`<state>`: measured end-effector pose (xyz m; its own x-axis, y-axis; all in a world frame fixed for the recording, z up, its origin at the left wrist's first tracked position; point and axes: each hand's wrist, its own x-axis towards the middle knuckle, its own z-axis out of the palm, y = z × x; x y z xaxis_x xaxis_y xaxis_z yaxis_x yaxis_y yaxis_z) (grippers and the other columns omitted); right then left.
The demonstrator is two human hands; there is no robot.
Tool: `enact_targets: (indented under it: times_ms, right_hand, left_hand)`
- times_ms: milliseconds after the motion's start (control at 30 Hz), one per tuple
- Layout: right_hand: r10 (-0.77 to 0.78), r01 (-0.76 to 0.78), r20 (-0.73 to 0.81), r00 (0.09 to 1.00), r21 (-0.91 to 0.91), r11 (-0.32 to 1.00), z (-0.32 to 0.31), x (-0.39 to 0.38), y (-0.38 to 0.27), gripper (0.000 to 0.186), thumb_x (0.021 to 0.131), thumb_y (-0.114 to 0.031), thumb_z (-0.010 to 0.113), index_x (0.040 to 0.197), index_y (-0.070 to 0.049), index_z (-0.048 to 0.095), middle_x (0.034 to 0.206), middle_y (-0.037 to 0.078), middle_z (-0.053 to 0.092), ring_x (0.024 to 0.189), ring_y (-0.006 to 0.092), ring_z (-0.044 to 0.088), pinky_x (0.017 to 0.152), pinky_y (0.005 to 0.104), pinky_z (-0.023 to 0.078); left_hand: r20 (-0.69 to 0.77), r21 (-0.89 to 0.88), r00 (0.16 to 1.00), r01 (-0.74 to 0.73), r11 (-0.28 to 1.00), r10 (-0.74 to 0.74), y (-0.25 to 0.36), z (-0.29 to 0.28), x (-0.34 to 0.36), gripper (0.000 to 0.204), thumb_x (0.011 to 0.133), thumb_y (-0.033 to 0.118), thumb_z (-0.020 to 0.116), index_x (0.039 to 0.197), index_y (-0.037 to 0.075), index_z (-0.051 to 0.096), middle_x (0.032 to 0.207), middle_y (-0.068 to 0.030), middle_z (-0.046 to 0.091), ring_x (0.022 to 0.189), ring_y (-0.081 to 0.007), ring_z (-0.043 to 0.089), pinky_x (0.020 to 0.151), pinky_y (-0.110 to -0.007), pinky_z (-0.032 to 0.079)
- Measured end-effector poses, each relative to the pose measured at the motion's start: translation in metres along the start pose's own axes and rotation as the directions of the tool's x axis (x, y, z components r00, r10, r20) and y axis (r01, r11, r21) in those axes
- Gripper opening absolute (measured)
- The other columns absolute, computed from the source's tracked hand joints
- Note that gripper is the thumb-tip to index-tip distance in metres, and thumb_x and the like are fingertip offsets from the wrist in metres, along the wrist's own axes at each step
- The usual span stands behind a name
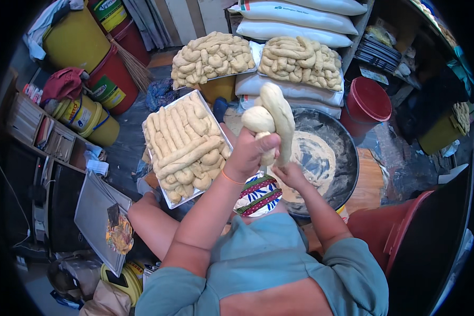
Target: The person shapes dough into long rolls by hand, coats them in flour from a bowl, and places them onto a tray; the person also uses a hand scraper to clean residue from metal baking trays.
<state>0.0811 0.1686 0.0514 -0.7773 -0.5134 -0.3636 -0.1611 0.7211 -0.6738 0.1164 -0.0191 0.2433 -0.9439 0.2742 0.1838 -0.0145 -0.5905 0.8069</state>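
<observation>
My left hand point(247, 155) is raised at the centre, closed on a looped length of pale dough point(276, 113) with a rounded knob at its side. Below it, my right hand point(289, 174) grips the hanging end of that dough over the near left part of a wide black basin point(345, 163) dusted with flour. A white tray point(219, 131) of dough ropes and coils rests to the left of my hands. A round patterned cloth pad point(258, 195) lies below my hands.
Two heaped trays of dough point(300, 63) point(213, 58) stand ahead by stacked white sacks point(295, 21). Yellow and red buckets point(108, 79) line the left, near a leaning metal sheet point(92, 210). A red tub point(366, 105) stands right; a larger red bin point(374, 231) is beside my right arm.
</observation>
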Motion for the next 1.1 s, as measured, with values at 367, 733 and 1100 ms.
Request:
enact_targets:
  times_ms: [367, 733, 1100]
  right_hand:
    - [-0.329, 0.436, -0.303, 0.894, 0.757, 0.488, -0.037, -0.023, -0.035, 0.081, 0.072, -0.022, 0.081, 0.139, -0.005, 0.038, 0.131, 0.013, 0.05, 0.124, 0.0247, 0.046, 0.103, 0.0383, 0.038]
    - [-0.027, 0.187, -0.22, 0.975, 0.751, 0.633, -0.02, -0.001, -0.012, 0.042, 0.076, -0.004, 0.068, 0.117, -0.002, 0.057, 0.107, 0.007, 0.064, 0.097, 0.0177, 0.061, 0.081, 0.0309, 0.05]
    - [0.196, -0.124, -0.246, 0.949, 0.28, 0.952, 0.049, -0.017, 0.137, 0.051, 0.085, -0.02, 0.063, 0.129, 0.002, 0.05, 0.144, 0.023, 0.034, 0.134, 0.0361, 0.031, 0.109, 0.0423, 0.027]
  left_hand:
    - [-0.009, 0.19, 0.999, 0.054, 0.98, -0.053, -0.012, 0.0, -0.002, 0.058, 0.078, 0.023, 0.079, 0.123, 0.0, 0.05, 0.107, -0.0052, 0.061, 0.097, -0.0145, 0.058, 0.085, -0.03, 0.048]
    - [0.053, 0.733, 0.956, 0.158, 0.662, -0.288, -0.037, -0.033, 0.006, 0.06, 0.077, 0.032, 0.078, 0.121, -0.002, 0.054, 0.114, -0.0097, 0.06, 0.106, -0.0191, 0.056, 0.093, -0.032, 0.044]
    - [0.037, 0.46, 0.961, 0.227, 0.858, -0.275, -0.077, -0.028, -0.005, 0.071, 0.078, 0.024, 0.078, 0.137, 0.002, 0.046, 0.127, -0.0092, 0.054, 0.114, -0.0145, 0.051, 0.098, -0.028, 0.04]
